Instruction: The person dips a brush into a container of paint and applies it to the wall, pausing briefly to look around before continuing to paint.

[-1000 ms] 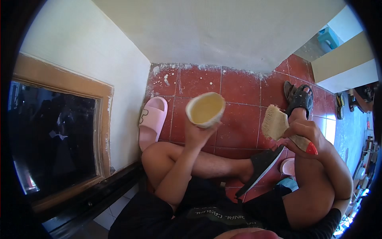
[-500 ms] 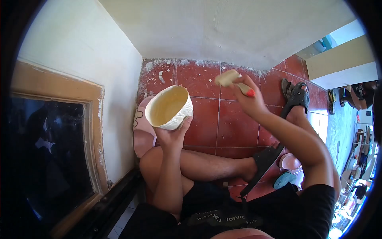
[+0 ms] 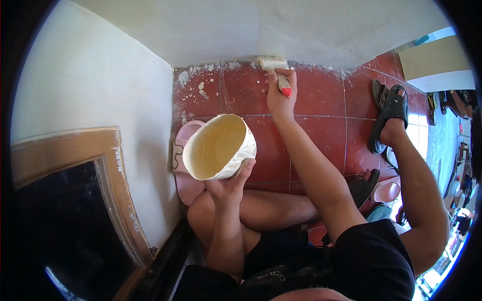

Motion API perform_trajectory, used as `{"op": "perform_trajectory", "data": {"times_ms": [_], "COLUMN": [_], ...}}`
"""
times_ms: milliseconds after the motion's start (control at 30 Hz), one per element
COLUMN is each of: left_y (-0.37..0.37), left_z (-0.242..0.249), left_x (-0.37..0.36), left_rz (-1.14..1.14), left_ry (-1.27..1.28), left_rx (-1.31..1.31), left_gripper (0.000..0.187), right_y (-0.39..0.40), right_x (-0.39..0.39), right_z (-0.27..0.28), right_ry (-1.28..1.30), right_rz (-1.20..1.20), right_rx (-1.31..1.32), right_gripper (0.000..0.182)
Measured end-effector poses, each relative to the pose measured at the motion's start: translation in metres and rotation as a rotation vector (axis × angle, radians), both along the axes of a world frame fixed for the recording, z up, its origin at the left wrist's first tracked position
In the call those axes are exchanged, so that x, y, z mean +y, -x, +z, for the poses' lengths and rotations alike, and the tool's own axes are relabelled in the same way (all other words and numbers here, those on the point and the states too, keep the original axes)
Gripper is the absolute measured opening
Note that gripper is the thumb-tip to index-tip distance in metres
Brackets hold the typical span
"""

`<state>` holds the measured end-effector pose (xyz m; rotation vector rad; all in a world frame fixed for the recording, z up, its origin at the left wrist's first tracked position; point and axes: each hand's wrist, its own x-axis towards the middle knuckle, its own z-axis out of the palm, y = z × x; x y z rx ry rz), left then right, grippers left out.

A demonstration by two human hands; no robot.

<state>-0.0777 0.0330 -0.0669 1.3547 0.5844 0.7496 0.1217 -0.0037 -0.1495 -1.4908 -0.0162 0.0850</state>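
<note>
My left hand grips a white, textured bowl from below and at its right side. The bowl is tilted with its opening facing up, and its inside looks pale yellow. Farther forward, my right hand is closed round the handle of a paintbrush with a red handle end. The bristles touch the bottom of the pale wall, where it meets the red tiled floor.
Pink slippers lie left of the bowl, beside a wooden window frame. White splatters mark the floor along the wall. Dark sandals are at the right, below a pale ledge. A pink bowl-like object is near my leg.
My right hand has moved forward and left, bringing the brush from above the floor to the wall's base. The bowl in my left hand appears slightly lower and farther right.
</note>
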Motion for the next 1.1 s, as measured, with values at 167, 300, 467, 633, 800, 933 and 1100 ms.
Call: {"op": "perform_trajectory", "data": {"times_ms": [167,300,467,633,800,933,1100], "left_y": [0.002,-0.005,-0.006,-0.002,-0.009,-0.006,-0.001], "left_z": [-0.002,0.005,0.009,0.006,0.011,0.007,0.002], "left_x": [-0.003,-0.005,-0.008,-0.009,-0.012,-0.011,-0.011], "left_rz": [-0.029,-0.059,-0.085,-0.056,-0.093,-0.098,-0.141], "left_ry": [-0.003,0.031,0.03,0.048,0.038,0.035,0.066], "left_rx": [-0.04,-0.08,-0.135,-0.101,-0.126,-0.147,-0.081], "left_gripper": [0.078,0.075,0.073,0.073,0.072,0.072,0.071], "right_y": [-0.012,0.004,-0.007,-0.013,0.0,0.001,-0.02], "right_x": [0.018,0.009,0.018,0.021,0.02,0.027,0.039], "right_z": [0.022,-0.007,-0.01,0.014,0.017,0.01,0.005], "right_ry": [-0.13,0.122,-0.04,-0.092,-0.089,0.005,0.144], "right_rz": [-0.089,-0.084,-0.143,-0.216,-0.148,-0.168,-0.213], "right_rx": [-0.101,-0.251,-0.075,-0.222,-0.143,-0.104,0.016], "right_gripper": [0.014,0.012,0.012,0.011,0.009,0.014,0.02]}}
